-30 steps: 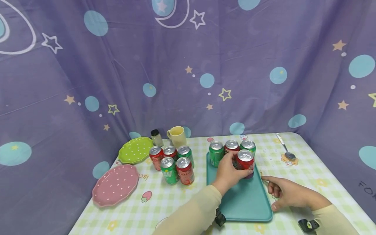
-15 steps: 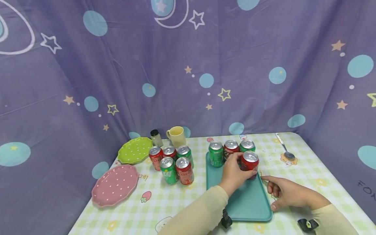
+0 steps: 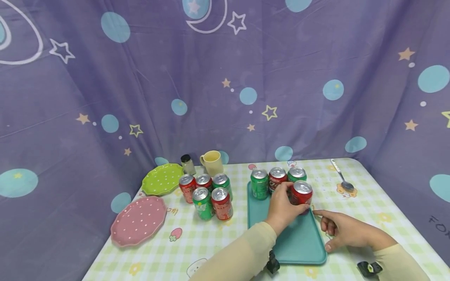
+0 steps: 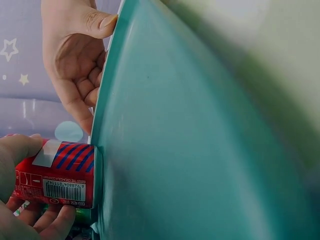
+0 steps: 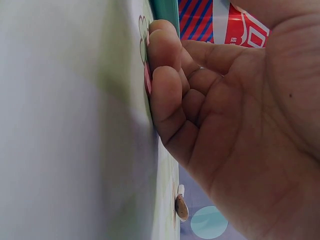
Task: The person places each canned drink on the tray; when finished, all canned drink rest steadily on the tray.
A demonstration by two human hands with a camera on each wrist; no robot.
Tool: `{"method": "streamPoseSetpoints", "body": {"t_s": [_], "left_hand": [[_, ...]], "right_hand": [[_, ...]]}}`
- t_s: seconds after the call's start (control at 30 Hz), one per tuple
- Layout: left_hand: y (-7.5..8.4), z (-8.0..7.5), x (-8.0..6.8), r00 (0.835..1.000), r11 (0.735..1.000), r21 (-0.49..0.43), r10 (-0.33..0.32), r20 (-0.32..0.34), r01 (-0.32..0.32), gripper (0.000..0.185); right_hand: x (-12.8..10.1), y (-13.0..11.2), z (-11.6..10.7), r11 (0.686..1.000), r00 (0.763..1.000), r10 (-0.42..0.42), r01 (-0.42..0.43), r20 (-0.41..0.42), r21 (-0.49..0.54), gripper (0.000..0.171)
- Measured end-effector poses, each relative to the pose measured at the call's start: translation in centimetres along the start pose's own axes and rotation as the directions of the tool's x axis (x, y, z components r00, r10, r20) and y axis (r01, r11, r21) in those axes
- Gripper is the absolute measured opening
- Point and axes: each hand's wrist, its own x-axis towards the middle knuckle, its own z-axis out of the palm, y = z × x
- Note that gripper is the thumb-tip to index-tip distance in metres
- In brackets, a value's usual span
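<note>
In the head view, my left hand [image 3: 285, 207] grips a red soda can [image 3: 303, 191] near the right edge of the teal tray [image 3: 297, 244]. The can stands upright, its base against the tray in the left wrist view, where its barcode [image 4: 65, 190] shows. Behind it on the tray are a green soda can [image 3: 259, 186], a dark red soda can [image 3: 276, 181] and another green soda can [image 3: 297, 174], partly hidden. My right hand [image 3: 348, 230] lies beside the tray's right rim, thumb and straight index finger touching it, the other fingers bent around nothing.
Several red and green cans [image 3: 221, 207] stand grouped left of the tray. Farther left are a pink plate [image 3: 138, 222] and a green plate [image 3: 162, 179]. A black-lidded jar [image 3: 188, 165] and yellow mug [image 3: 213, 164] stand at the back. A spoon [image 3: 341, 175] lies at right.
My left hand has moved the red soda can to the right, toward the tray's right rim, uncovering more of the dark red can. My right hand has stayed put.
</note>
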Motion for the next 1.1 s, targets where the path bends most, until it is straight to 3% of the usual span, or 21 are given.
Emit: {"method": "streamPoseSetpoints", "body": {"t_s": [0.23, 0.4, 0.57, 0.67, 0.73, 0.93, 1.1], "left_hand": [[0.1, -0.4, -0.1, 1.000, 1.000, -0.020, 0.010, 0.006, -0.010, 0.072], [0.8, -3.0, -0.6, 0.997, 0.992, -0.110, 0.072, 0.030, -0.068, 0.066], [1.0, -8.0, -1.5, 0.969, 0.947, -0.223, 0.244, 0.029, -0.232, 0.056], [0.7, -12.0, -2.0, 0.945, 0.921, -0.218, 0.325, -0.021, -0.322, 0.053], [0.2, -14.6, -2.3, 0.937, 0.917, -0.192, 0.342, -0.075, -0.350, 0.052], [-3.7, -21.3, -3.3, 0.925, 0.935, -0.112, 0.305, -0.225, -0.336, 0.055], [-7.4, -25.2, -4.3, 0.932, 0.952, -0.183, 0.180, -0.314, -0.246, 0.054]], "right_hand": [[0.0, 0.1, -0.1, 1.000, 1.000, 0.007, -0.008, 0.002, 0.006, 0.108], [0.0, 0.0, 0.0, 1.000, 1.000, 0.011, -0.011, 0.000, 0.015, 0.107], [0.1, 0.0, 0.1, 1.000, 1.000, 0.012, -0.011, -0.008, 0.009, 0.108], [0.1, 0.1, 0.1, 1.000, 1.000, 0.001, -0.001, -0.011, 0.002, 0.108], [0.2, 0.1, 0.1, 1.000, 1.000, 0.002, -0.002, -0.011, 0.003, 0.107], [0.1, 0.1, 0.1, 1.000, 1.000, -0.002, 0.002, -0.008, 0.000, 0.108], [0.2, 0.4, 0.1, 1.000, 1.000, 0.010, -0.010, 0.000, 0.010, 0.108]]}}
